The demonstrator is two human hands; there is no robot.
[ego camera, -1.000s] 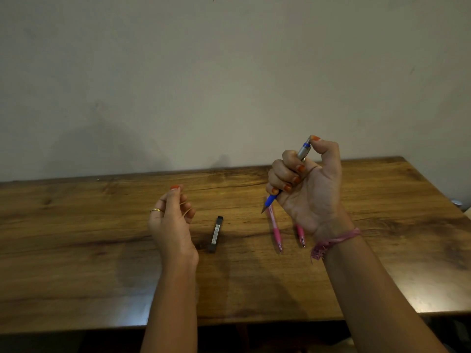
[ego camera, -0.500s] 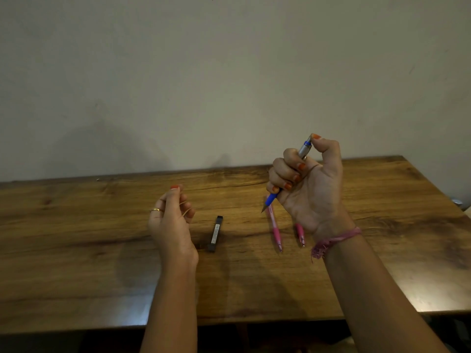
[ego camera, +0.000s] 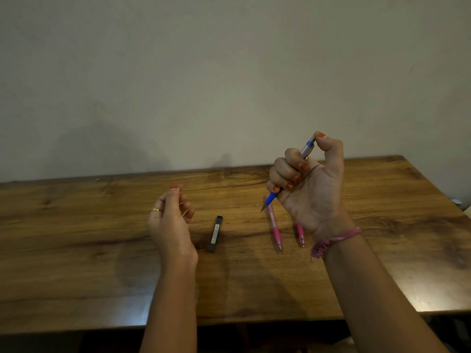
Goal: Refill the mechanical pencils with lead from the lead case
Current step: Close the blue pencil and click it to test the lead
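My right hand [ego camera: 314,192] is raised above the wooden table [ego camera: 89,250] and grips a blue and silver mechanical pencil [ego camera: 271,198], tip pointing down-left. The thumb rests on the pencil's top end. My left hand [ego camera: 170,225] hovers above the table with its fingers curled toward the thumb. Nothing shows between them, and I cannot tell whether they pinch something small. The black lead case [ego camera: 215,234] lies flat on the table between my hands. Two pink mechanical pencils [ego camera: 274,229] [ego camera: 300,231] lie side by side under my right hand.
A plain wall runs along the table's far edge. The right edge of the table slants away at the right side of the view, with a small object [ego camera: 456,201] just beyond it.
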